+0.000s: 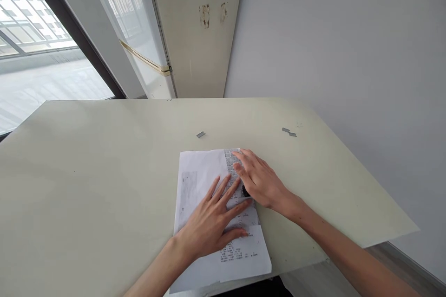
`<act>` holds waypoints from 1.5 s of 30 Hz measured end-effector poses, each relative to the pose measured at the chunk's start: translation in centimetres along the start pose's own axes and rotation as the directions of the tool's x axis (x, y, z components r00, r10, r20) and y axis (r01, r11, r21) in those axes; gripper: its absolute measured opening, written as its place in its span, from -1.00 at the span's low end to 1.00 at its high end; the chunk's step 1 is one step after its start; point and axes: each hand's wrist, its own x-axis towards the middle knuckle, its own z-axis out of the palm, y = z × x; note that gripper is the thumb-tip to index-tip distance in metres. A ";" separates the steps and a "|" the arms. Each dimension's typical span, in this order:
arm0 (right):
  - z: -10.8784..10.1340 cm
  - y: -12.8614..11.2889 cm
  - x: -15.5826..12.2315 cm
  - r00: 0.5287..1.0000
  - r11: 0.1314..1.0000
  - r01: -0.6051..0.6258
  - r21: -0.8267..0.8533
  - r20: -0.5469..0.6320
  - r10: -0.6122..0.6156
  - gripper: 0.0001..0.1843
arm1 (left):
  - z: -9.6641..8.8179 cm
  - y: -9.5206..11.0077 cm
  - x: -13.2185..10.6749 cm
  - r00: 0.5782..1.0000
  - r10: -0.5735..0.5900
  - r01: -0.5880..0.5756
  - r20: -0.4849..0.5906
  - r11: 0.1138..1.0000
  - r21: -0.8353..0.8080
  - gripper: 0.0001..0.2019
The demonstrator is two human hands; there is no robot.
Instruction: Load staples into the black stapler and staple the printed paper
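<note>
My left hand [219,217] lies flat with fingers spread on white printed paper [202,162], pressing it to the table. At the paper's upper right edge, my right hand [259,177] arches over with bent fingers, thumb and index tips over a grey patterned strip of print. A small black object [245,190] shows under its palm, against the paper. Most of that object is hidden by the hand, so its kind cannot be made out. Lines of small text run along the lower right of the sheet, near my left thumb.
The pale table [104,185] has an angled right edge. Small grey metal strips, perhaps staples, lie beyond the paper: one piece [200,134] at centre, a pair [289,132] to the right. A fridge [198,46] stands behind, beside a window [31,18] and a grey wall [331,46].
</note>
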 end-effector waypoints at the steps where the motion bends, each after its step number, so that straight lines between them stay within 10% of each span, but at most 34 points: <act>1: 0.0 0.0 0.0 1.000 1.000 0.000 -0.010 0.000 0.000 -0.20 | 0.0 0.0 0.0 1.000 0.004 -0.004 -0.006 1.000 -0.004 -0.33; 45: -1.3 0.5 -1.0 0.992 0.989 -0.095 0.110 0.091 0.085 -0.30 | 1.0 0.0 0.0 1.000 -0.020 0.018 -0.019 0.994 -0.105 -0.34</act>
